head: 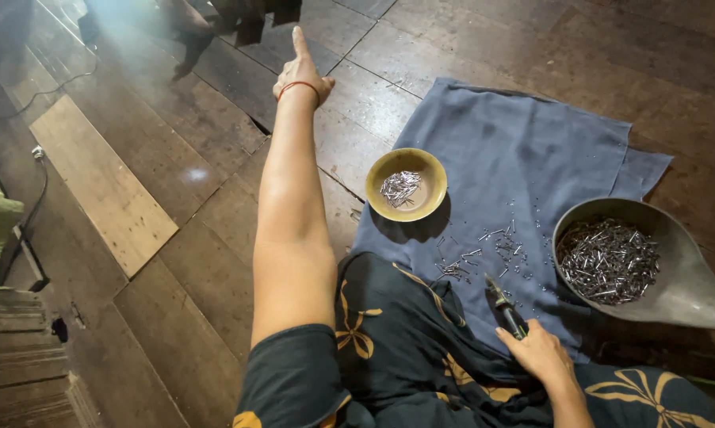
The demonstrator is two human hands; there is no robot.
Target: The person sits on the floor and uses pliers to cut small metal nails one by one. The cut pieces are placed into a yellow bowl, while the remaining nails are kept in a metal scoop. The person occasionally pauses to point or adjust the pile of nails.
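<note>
Pliers [506,305] | gripped in right hand [541,353], over blue cloth [524,166] | left hand [300,75] pointing, empty

No packages, labels, signs or screens show anywhere here, as far as the dim upper corners let me tell.
</note>
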